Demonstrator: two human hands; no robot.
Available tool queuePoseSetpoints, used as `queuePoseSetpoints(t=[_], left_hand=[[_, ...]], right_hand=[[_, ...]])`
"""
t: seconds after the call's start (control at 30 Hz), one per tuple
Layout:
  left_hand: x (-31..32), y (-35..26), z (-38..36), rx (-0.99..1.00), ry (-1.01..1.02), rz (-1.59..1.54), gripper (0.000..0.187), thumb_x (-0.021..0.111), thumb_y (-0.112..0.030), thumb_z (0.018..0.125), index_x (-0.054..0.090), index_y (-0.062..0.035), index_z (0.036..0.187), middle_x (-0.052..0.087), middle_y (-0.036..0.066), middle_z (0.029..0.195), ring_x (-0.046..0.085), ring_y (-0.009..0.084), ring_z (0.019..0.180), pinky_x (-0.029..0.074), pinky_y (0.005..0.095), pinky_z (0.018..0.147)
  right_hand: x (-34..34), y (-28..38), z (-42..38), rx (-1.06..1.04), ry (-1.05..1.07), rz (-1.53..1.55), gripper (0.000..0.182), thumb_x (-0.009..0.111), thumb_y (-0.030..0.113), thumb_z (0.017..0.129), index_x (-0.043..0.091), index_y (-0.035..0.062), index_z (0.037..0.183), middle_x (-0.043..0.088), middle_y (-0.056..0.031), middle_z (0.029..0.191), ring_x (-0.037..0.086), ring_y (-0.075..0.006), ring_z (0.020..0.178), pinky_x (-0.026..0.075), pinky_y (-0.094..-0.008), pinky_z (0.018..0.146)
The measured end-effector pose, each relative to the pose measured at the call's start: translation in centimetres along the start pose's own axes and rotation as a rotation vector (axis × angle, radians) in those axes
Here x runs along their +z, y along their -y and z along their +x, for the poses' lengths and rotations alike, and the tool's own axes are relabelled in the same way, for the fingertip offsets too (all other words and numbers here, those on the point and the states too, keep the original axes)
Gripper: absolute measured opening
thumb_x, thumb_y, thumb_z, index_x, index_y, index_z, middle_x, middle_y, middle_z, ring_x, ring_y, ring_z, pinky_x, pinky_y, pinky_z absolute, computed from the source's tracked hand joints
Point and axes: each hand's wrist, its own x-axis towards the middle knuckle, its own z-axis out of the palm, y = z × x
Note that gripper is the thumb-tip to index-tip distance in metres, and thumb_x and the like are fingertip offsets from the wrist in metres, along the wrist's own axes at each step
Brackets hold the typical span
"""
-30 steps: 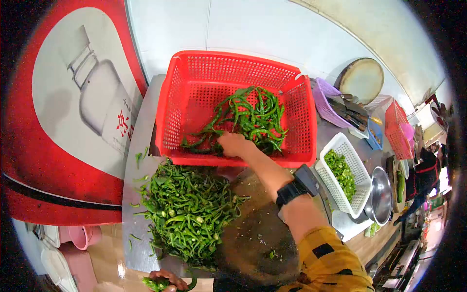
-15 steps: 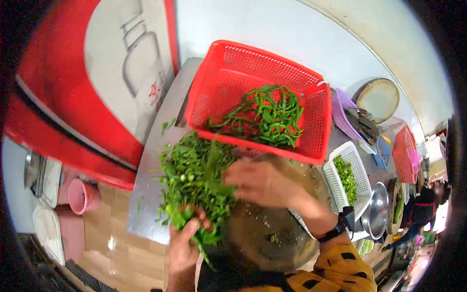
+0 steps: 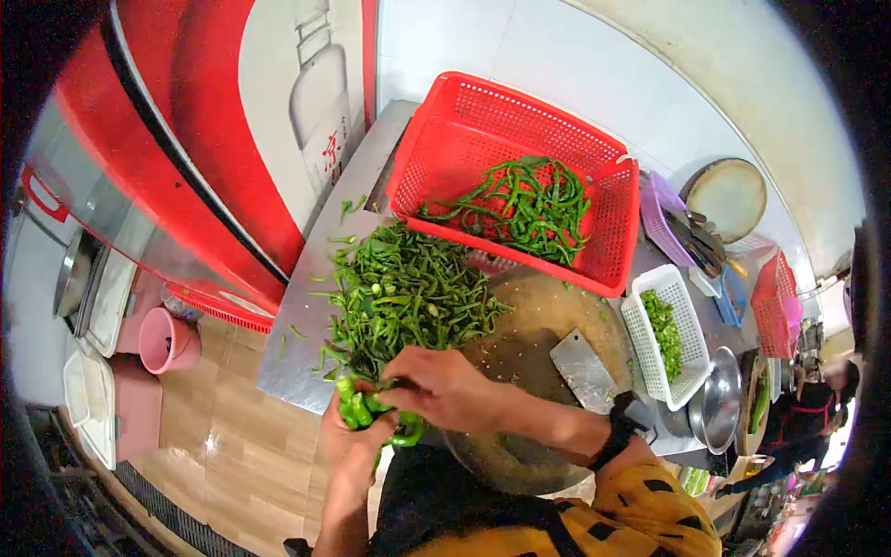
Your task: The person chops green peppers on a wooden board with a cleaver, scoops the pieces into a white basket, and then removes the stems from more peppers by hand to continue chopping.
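Observation:
My left hand (image 3: 351, 438) is closed around a bunch of green chili peppers (image 3: 356, 408), their blunt ends up, at the counter's front edge. Over the top of that bunch, my right hand (image 3: 445, 388) reaches across with its fingers pinched on a chili pepper; the fingertips are partly hidden. Just beyond both hands lies a heap of thin green chili peppers (image 3: 399, 297). A cleaver (image 3: 583, 369) rests flat on the round wooden chopping board (image 3: 520, 343), right of the heap. More long green chilies (image 3: 538, 209) lie inside the red basket (image 3: 506, 111) behind.
A white basket (image 3: 636, 320) of chopped green pieces and a metal bowl (image 3: 716, 404) stand on the right. Farther back are a purple basket (image 3: 657, 218) and a round board (image 3: 729, 200) against the wall. A pink bucket (image 3: 169, 342) is on the floor at left. Another person (image 3: 806, 408) stands far right.
My right hand has moved left and down from over the board to the bunch in my left hand. The cleaver, mostly hidden before, now shows. The view has shifted.

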Motion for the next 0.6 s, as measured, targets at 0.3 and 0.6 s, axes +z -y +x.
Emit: queuePoseSetpoints(t=[0.3,0.6], left_hand=[[-2.6,0.3,-1.2,0.096,-0.032,0.342,0.032,0.063,0.009,0.066,0.060,0.0012,0.097,0.061,0.003,0.082,0.055,0.0091,0.074,0.046,0.0229,0.066],[-9.4,5.9,2.1,0.242,-0.295,0.337,0.033,0.068,0.004,0.066,0.060,-0.0007,0.097,0.058,0.006,0.084,0.053,0.0141,0.071,0.047,0.0286,0.065]], right_hand=[[4.5,0.8,-0.2,-0.017,-0.202,0.239,0.013,0.059,0.013,0.088,0.059,0.0000,0.084,0.051,-0.0046,0.067,0.051,-0.0168,0.057,0.038,-0.0306,0.047],[4.8,-3.0,2.5,0.050,0.129,0.211,0.024,0.057,0.022,0.085,0.060,-0.0010,0.089,0.052,-0.0140,0.061,0.053,-0.0249,0.056,0.043,-0.0394,0.055]])
